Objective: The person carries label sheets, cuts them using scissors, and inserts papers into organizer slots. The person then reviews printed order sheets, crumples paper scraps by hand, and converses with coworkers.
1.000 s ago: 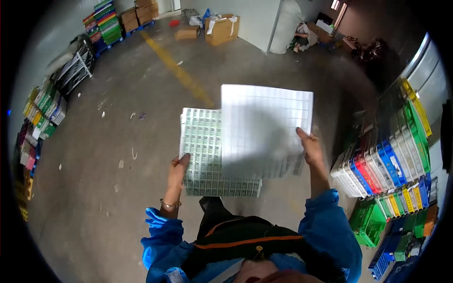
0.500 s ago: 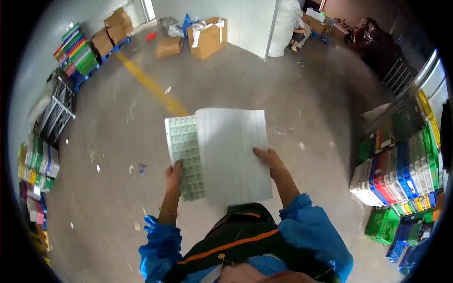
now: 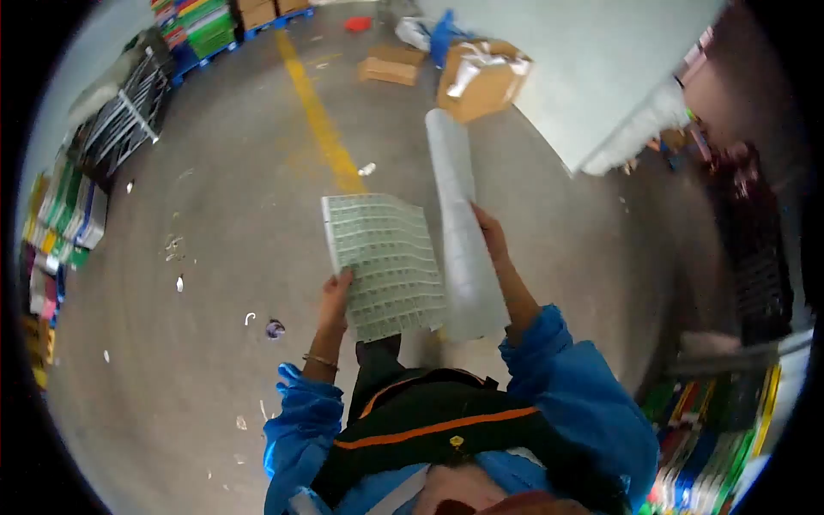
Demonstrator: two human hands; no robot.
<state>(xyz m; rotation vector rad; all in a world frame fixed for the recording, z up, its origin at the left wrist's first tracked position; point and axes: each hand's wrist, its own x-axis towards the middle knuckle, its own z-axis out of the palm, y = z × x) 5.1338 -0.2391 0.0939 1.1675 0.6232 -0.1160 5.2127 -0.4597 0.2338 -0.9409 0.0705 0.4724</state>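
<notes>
My left hand [image 3: 334, 302] grips the left edge of a pale green sheet [image 3: 388, 266] marked all over with a grid of small cells, its thumb on the front face. In my right hand [image 3: 492, 239] is a thin white packing sheet [image 3: 463, 249], curled and seen nearly edge-on. Fingers of that hand are partly hidden behind the white sheet. A narrow gap separates the two sheets over most of their height. Both are held in front of my body, above the floor.
Cardboard boxes [image 3: 481, 81] stand ahead by a white wall [image 3: 592, 69]. A metal frame [image 3: 129, 116] and stacked crates [image 3: 202, 26] line the left. More colourful crates [image 3: 708, 429] are at lower right. Small scraps and a yellow line [image 3: 313, 112] mark the concrete floor [image 3: 232, 215].
The white sheet has moved right, off the gridded sheet, and turned from flat to curled and edge-on. More of the gridded sheet shows. My view has swung round, shifting the room's contents.
</notes>
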